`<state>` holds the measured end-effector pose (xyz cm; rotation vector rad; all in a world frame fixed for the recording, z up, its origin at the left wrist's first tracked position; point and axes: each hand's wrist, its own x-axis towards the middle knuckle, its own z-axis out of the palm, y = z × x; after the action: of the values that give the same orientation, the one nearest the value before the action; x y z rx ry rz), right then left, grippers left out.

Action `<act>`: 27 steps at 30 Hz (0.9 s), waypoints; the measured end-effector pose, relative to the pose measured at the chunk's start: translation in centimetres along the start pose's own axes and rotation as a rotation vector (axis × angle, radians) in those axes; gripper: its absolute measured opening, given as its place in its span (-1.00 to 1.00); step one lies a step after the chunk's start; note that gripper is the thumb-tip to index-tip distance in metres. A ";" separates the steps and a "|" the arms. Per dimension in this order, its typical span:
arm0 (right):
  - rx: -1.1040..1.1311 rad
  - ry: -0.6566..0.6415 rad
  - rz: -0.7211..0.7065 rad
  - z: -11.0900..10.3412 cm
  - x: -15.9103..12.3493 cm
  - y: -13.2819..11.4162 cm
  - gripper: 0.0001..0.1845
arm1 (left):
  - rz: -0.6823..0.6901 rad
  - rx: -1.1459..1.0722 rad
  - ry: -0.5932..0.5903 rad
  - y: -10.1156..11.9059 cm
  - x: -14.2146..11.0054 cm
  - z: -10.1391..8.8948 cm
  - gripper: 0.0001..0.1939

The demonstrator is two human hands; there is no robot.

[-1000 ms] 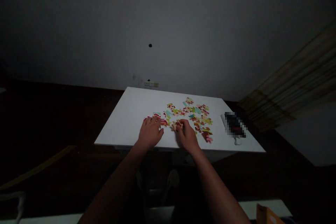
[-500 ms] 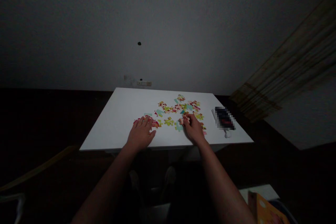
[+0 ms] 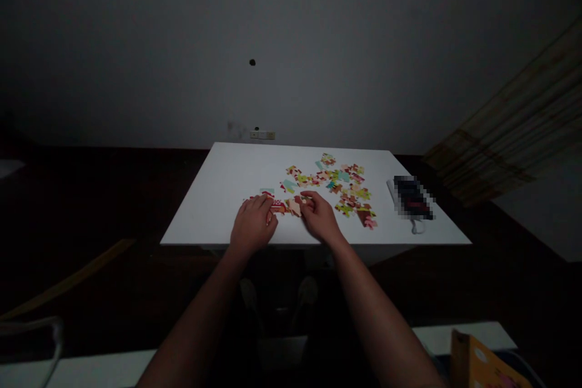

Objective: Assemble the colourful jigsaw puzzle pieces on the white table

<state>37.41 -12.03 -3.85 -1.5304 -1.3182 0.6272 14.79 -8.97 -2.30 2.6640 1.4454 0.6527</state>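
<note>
Head view: left hand (image 3: 252,225) lay spread over red jigsaw pieces (image 3: 277,207); right hand (image 3: 319,216) pinched a pale jigsaw piece (image 3: 294,207) beside them, on the white worktop (image 3: 204,212). Hazard — dragging either palm could displace neighbouring pieces.

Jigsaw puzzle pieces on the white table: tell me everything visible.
The jigsaw puzzle pieces are small, flat and look like printed card, in red, yellow-green, teal, pink and cream. They lie loose in a scattered cluster on the white tabletop. The left hand covers red pieces at the cluster's front, and the right hand touches a cream-coloured piece. The printed pictures are too small to make out.
</note>
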 end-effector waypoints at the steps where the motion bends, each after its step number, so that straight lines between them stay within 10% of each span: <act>1: -0.002 0.000 0.004 -0.2 0.0 0.0 -0.53 | -0.006 -0.005 0.006 0.0 0.0 0.0 -0.55; 27: 0.017 -0.033 0.004 -0.3 -0.4 0.0 -0.48 | 0.013 -0.086 0.049 -0.5 0.2 0.6 -0.60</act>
<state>37.56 -12.51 -3.82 -1.5147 -1.3317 0.6677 14.71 -8.48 -2.88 2.6123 1.3795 0.7675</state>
